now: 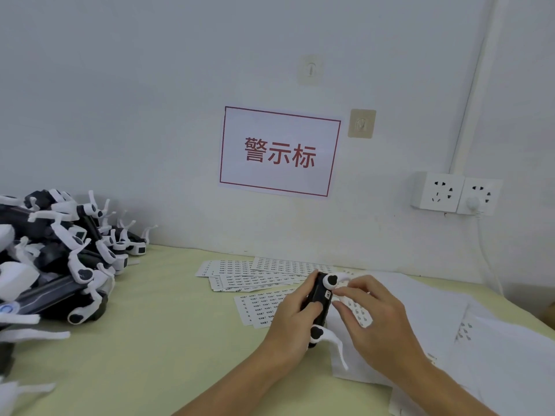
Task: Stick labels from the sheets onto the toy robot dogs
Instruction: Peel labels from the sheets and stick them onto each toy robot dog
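My left hand (289,322) grips a black-and-white toy robot dog (320,298) just above the table, its white legs sticking out to the right. A small white label (328,294) sits on the dog's black side. My right hand (378,322) has its fingertips curled against that label, touching the dog. Label sheets (264,277) lie fanned out on the table behind and under the hands.
A large heap of toy robot dogs (60,259) fills the left side of the yellow-green table (156,340). White backing sheets (480,340) cover the right side. A red-framed sign (279,151) and wall sockets (456,193) are on the wall behind.
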Tool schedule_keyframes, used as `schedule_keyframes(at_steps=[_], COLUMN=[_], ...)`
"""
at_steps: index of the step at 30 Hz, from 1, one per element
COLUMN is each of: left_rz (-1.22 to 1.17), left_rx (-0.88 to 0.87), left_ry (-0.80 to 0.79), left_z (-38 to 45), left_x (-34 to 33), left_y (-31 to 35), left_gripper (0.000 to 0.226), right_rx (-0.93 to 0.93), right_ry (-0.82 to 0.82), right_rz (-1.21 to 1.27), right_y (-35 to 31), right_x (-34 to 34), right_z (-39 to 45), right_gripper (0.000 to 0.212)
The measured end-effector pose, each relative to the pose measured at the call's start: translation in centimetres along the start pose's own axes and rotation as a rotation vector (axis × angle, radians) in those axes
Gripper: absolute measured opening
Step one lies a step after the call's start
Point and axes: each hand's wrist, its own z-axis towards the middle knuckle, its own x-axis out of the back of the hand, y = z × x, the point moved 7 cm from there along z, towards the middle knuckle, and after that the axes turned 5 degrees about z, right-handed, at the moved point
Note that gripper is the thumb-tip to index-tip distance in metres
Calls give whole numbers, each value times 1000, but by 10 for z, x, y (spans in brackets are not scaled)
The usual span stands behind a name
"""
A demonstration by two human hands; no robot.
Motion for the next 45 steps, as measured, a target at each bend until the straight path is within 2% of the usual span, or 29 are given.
schedule_keyframes(at_steps=[2,6,10,22,27,33,38,45], left_rz=[30,192,243,605,561,526,477,503], left_rx=[-13,-54,-89,-173,-161,-134,-105,-120], left_ry=[6,25,30,64,43,43,49,72], left_z=[-1,-2,-5,-11,-10,-8,-6,-4], left_x=[1,0,-3,-7,-8,-7,-5,-3], left_y=[0,1,7,7,7,6,1,-2], left_gripper=[68,57,60,63,62,69,67,63], right_rx=[6,63,94,-9,-75,-140,-256,-186], right_ry=[-12,3,31,-81,-60,48,135,99], right_rz=[19,-5,-2,-77,-22,1,149,203], right_y=[-1,-4,-9,-10,-6,1,9,6], right_x=[-3,-7,-5,-11,-12,-11,-11,-5], right_z=[0,-2,-1,12,13,10,5,-1], right_gripper=[27,28,22,22,26,26,27,36])
